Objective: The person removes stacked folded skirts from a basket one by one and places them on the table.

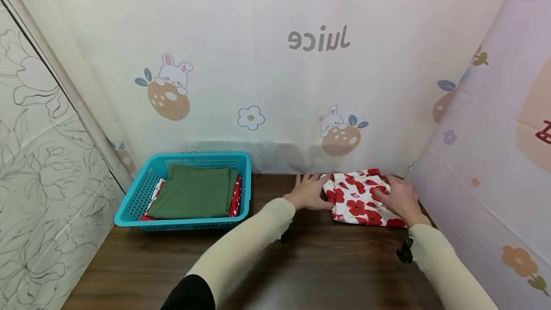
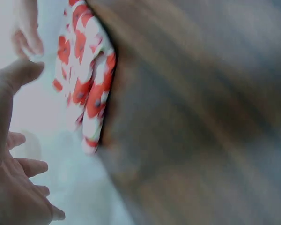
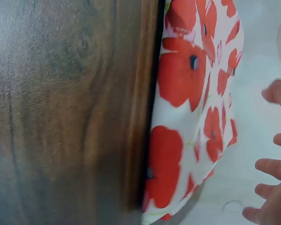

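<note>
A folded white cloth with red flowers (image 1: 355, 200) lies on the table near its back right corner. My left hand (image 1: 307, 192) is at the cloth's left edge, fingers spread and thumb toward the fabric. At the right edge, my right hand (image 1: 400, 197) reaches over the cloth with its thumb above the print. In the left wrist view the left hand (image 2: 18, 154) has its fingers apart with nothing between them. The right wrist view shows the right hand (image 3: 276, 159) with loosely extended fingers beside the folded cloth (image 3: 192, 103).
To the left stands a blue plastic basket (image 1: 181, 224) holding a folded green cloth (image 1: 195, 193) above red and white fabric (image 1: 235, 197). Printed curtains (image 1: 275, 85) hang behind and at the right of the brown wooden table (image 1: 336, 267).
</note>
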### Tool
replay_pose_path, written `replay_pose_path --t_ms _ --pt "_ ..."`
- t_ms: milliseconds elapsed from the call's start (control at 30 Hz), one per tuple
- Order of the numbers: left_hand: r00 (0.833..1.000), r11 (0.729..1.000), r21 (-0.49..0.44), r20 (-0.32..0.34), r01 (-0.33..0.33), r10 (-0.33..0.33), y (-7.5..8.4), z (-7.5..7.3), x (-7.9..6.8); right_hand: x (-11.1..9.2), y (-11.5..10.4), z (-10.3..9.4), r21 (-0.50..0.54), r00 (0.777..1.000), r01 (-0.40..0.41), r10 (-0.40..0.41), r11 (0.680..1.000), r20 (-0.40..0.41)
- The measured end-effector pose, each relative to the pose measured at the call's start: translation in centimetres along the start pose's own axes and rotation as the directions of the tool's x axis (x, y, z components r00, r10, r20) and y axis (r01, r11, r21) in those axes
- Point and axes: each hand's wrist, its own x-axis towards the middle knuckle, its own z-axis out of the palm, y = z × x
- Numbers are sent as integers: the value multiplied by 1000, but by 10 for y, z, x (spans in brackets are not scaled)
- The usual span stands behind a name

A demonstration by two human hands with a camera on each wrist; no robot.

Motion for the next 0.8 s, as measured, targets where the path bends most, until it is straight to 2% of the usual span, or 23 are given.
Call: replay_pose_path --t_ms 233,333,467,567,667,800 --pt "1000 993 122 -12 11 -9 -26 -35 -17 1 -26 -7 -95 997 75 -72 993 38" --pt "999 988 149 -39 30 -24 -42 -52 -25 0 -38 -14 -115 995 93 -90 989 33" --pt "991 981 166 -109 98 -80 -77 -79 -42 2 -63 -25 -112 994 109 -106 988 26" --pt "980 974 166 -151 158 -133 -106 -99 -62 6 -87 -29 -81 990 134 -130 988 52" --pt "971 972 138 -175 190 -165 -129 -112 -79 9 -110 -31 -33 985 153 -150 988 86" --pt "963 969 127 -193 213 -186 -152 -120 -101 11 -137 -29 32 978 189 -191 981 86"
